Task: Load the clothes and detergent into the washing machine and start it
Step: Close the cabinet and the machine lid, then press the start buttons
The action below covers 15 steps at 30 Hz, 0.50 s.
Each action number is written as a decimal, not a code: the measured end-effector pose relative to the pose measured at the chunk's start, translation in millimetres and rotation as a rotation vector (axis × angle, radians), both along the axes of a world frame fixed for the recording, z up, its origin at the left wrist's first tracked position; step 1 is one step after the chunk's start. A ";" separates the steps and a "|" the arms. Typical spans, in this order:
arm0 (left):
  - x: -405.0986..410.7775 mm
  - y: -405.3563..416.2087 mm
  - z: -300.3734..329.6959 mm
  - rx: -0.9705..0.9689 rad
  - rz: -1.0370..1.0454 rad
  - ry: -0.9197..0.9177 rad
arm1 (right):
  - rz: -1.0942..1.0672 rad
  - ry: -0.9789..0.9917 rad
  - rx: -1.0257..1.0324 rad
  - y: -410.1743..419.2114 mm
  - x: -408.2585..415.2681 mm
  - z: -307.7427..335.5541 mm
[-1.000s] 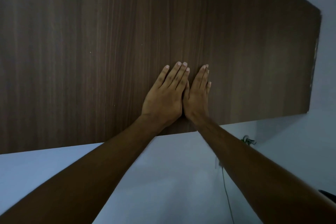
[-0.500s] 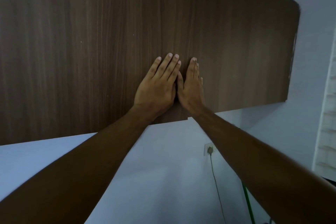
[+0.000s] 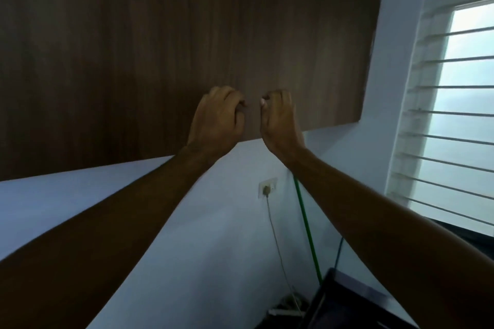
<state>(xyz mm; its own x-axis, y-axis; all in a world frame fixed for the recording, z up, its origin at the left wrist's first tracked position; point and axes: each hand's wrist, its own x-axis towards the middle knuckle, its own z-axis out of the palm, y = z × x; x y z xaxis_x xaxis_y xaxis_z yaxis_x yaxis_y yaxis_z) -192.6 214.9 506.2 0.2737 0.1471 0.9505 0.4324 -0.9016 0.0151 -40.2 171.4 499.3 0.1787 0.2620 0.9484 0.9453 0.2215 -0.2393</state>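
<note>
**Reaching at the wall cupboard, wash not yet begun**

Raising both arms, the person holds the left hand [image 3: 217,120] and right hand [image 3: 279,119] in front of the dark brown wood-grain wall cupboard [image 3: 133,56], fingers curled, apparently empty, a small gap between them. No clothes, detergent or washing machine can be seen. Judged step: preliminary, probably fetching supplies. Next move calls for finding a door edge to pull; none is discernible.

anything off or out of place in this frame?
Nothing damaged or spilled. Oddity: no washer, clothes or detergent in view. Both hands, left and right, are raised with fingers curled, holding nothing, before a wooden wall cabinet.
</note>
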 end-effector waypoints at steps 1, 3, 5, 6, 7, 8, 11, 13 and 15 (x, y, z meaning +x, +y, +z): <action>6.2 -2.6 -3.5 -0.003 -0.040 0.003 | -0.025 -0.023 0.003 -6.9 6.6 -5.3; 22.2 -7.7 -11.5 -0.014 -0.111 0.007 | -0.115 -0.063 0.011 -22.6 21.0 -13.1; 35.1 -12.1 -17.5 -0.101 -0.167 0.003 | -0.162 -0.072 0.006 -33.3 29.9 -16.4; 45.5 -15.9 -20.4 -0.134 -0.208 0.001 | -0.201 -0.080 0.003 -39.9 38.2 -20.0; 53.7 -19.0 -23.2 -0.157 -0.242 0.001 | -0.229 -0.083 -0.004 -45.5 45.4 -23.5; 57.4 -22.2 -24.6 -0.171 -0.271 0.009 | -0.234 -0.094 0.000 -50.3 49.2 -25.2; 84.8 -34.3 -39.8 -0.186 -0.382 0.066 | -0.323 -0.090 -0.039 -76.4 71.3 -39.1; 102.8 -44.9 -52.2 -0.246 -0.418 0.120 | -0.389 -0.080 -0.072 -96.4 86.0 -50.3; 121.0 -56.1 -63.0 -0.290 -0.460 0.151 | -0.456 -0.065 -0.117 -116.5 101.2 -60.1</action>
<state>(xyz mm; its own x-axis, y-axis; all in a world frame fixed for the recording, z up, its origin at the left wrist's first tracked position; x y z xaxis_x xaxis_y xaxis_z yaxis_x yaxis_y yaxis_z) -71.6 158.8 443.2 0.5015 0.2301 0.8340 0.0123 -0.9658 0.2591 61.0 54.9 439.2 0.2411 0.2762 0.9304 0.9538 -0.2445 -0.1746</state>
